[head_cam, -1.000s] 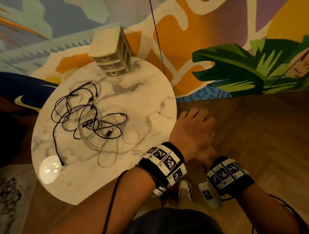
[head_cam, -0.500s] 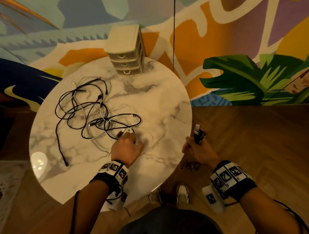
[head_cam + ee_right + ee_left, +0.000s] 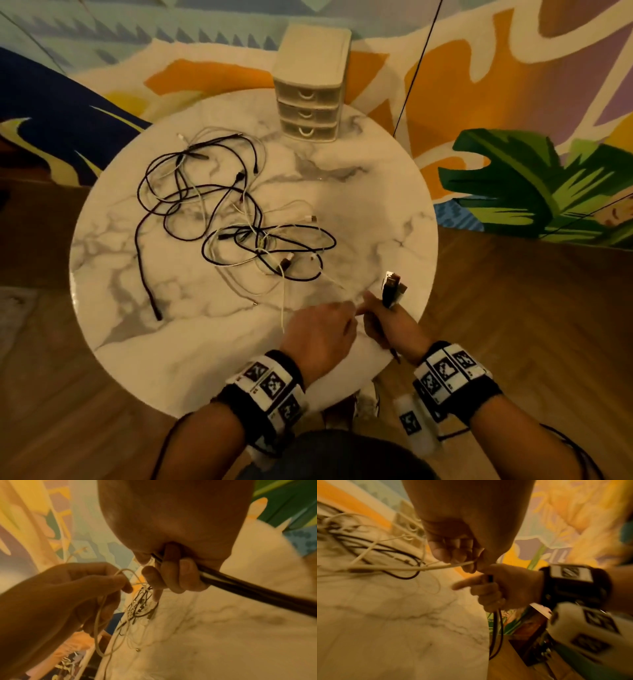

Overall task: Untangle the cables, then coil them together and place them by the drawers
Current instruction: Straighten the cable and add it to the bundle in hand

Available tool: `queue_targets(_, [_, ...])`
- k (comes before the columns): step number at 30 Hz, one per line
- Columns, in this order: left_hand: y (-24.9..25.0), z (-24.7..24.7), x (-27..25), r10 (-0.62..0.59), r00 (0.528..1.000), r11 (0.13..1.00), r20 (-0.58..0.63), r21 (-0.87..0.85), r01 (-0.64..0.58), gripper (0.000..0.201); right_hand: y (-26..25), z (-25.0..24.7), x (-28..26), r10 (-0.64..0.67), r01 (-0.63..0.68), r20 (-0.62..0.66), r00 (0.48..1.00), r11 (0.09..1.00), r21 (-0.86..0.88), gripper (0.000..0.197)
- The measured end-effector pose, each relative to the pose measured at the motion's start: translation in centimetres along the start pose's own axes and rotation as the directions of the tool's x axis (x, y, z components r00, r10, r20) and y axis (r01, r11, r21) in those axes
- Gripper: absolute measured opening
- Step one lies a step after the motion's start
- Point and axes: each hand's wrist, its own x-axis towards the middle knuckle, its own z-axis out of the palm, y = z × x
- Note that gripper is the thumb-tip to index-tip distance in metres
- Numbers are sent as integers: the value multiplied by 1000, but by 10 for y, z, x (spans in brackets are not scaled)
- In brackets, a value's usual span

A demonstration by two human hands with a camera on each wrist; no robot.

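Note:
A tangle of black and white cables [image 3: 239,219] lies on the round marble table [image 3: 376,205]. My left hand [image 3: 337,320] pinches a white cable [image 3: 436,567] that runs back into the tangle; the same pinch shows in the right wrist view, on the white cable [image 3: 120,573]. Right beside it, my right hand [image 3: 383,317] grips a bundle of black and white cable ends [image 3: 240,586], index finger pointing out. USB plugs [image 3: 392,284] stick up above the fist, and black cables [image 3: 496,628] hang below it past the table edge. The cream drawers [image 3: 310,89] stand at the table's far edge.
One loose black cable end [image 3: 150,294] trails toward the table's left front. Bare marble lies between the tangle and the drawers. A thin dark cord [image 3: 414,65] hangs in front of the painted wall behind the table. The floor is wood, and my shoes [image 3: 366,401] show under the table's near edge.
My left hand has drawn back from the tangle toward the right hand, pulling a white cable along. My right hand has come in from beyond the table edge with its bundle.

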Motion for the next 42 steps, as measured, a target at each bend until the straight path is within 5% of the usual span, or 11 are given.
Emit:
queue_targets(5, [-6,1,-10,129,986,991,103,27,-132,28,-28,18,7,-57,55,37,998,997,45,37])
queue_targets(10, [-69,3,-20,114,963,983,244,-169,-74,38,-36,-7,10,-87,127,-186,979,968,217,44])
queue_targets(12, [-93,2,-22,-18,1000,883,17,-469,24,34,-37,-20,11,-108,172,-231,967,946,275,45])
queue_targets(14, [-111,1,-14,-327,915,771,-238,-626,113,19,-37,-22,12,-114,180,-226,968,938,297,44])
queue_targets(17, [-126,8,12,-559,821,618,-114,-717,322,18,-35,-11,13,-117,174,-222,968,951,256,46])
queue_targets(21, [-131,2,25,-514,857,777,32,-405,481,31,-38,-1,7,-137,189,-231,963,957,221,45])
queue_targets(26, [-117,-32,5,-313,922,935,230,242,257,30,-52,-9,1,-206,266,-251,946,936,231,44])
queue_targets(30, [-49,-64,23,-11,993,994,-118,105,23,46,-73,-1,-4,-311,330,-175,934,939,94,40])
queue_targets(35, [-29,-61,70,-74,997,914,-22,-401,59,6,-98,-1,-13,-418,415,-135,899,909,-51,40])
queue_targets(38, [-71,-84,82,-270,940,905,-211,-390,172,15,-97,-23,-17,-468,476,-165,869,880,11,41])
queue_targets(42, [-92,-140,93,-190,765,971,-616,-233,53,16,-84,-42,-20,-490,506,-220,843,862,19,39])
